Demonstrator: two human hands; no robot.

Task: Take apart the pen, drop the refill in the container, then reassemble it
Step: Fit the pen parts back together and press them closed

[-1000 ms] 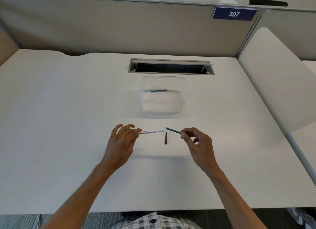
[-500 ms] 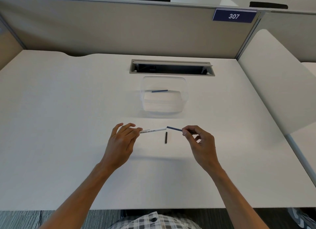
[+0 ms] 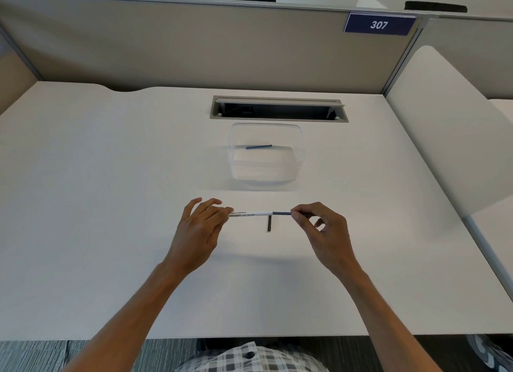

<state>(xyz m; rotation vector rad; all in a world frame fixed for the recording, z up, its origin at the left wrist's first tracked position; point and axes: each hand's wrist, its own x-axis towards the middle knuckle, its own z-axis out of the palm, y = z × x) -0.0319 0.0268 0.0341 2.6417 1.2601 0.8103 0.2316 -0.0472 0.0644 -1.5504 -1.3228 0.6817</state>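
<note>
Head view. Desk point(image 3: 111, 232), white. Clear container point(image 3: 266, 155) toward the far edge, centre; one blue refill point(image 3: 258, 147) lies inside it. Left hand point(image 3: 198, 232), grip pinched on the end of the white pen barrel point(image 3: 251, 214). Right hand point(image 3: 324, 230), grip pinched on a dark blue piece point(image 3: 281, 213) that meets the barrel's open end in line. Small dark part point(image 3: 269, 223) lies on the desk just beneath the joint. Step judged: reassembly. Advice: keep both pieces coaxial, press gently, fit the loose part afterwards.

Bare desk point(image 3: 111, 205) lies between hands and container point(image 3: 301, 160) — only a small dark piece point(image 3: 269, 223), perhaps the cap.
</note>
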